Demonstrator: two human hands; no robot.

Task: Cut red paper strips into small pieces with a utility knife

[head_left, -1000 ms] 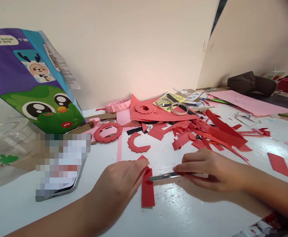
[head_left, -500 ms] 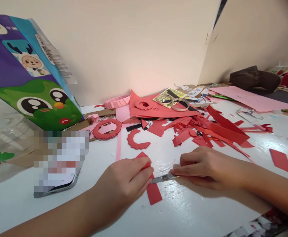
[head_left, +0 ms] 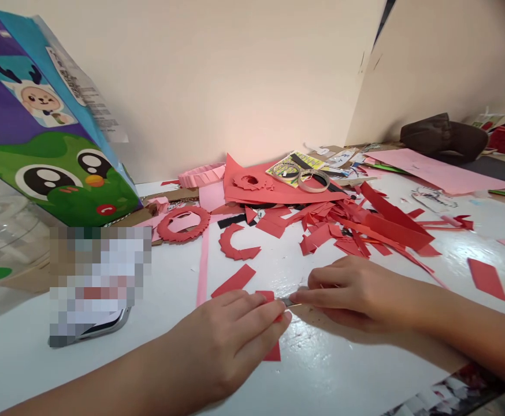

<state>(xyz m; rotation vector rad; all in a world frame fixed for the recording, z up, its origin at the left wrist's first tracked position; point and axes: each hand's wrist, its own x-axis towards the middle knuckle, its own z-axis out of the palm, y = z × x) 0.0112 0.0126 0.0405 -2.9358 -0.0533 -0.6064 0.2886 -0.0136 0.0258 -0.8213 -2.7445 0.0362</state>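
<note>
My left hand [head_left: 235,335] presses a red paper strip [head_left: 273,351] down on the white table, with its fingers closed over the strip's middle. One end shows beyond the fingers and the other below them. My right hand [head_left: 348,292] pinches a thin metal blade [head_left: 286,302], its tip touching or close to the strip beside my left fingertips; most of the blade is hidden by the fingers. Just past my left hand lies a red paper piece [head_left: 234,281]. Farther back are a curved, folded red paper piece [head_left: 237,242] and a pleated red paper ring [head_left: 183,225].
A phone with a blurred screen [head_left: 105,329], a clear plastic container [head_left: 10,242] and a purple-green bag [head_left: 62,156] stand at left. Red scraps [head_left: 330,225] and tape rolls [head_left: 313,181] pile up behind. A red rectangle [head_left: 487,279] lies right, near pink paper [head_left: 434,167].
My left hand has shifted right and lies flatter over the strip. A red piece now shows separately beyond it. Less of the blade is visible. The view has shifted slightly.
</note>
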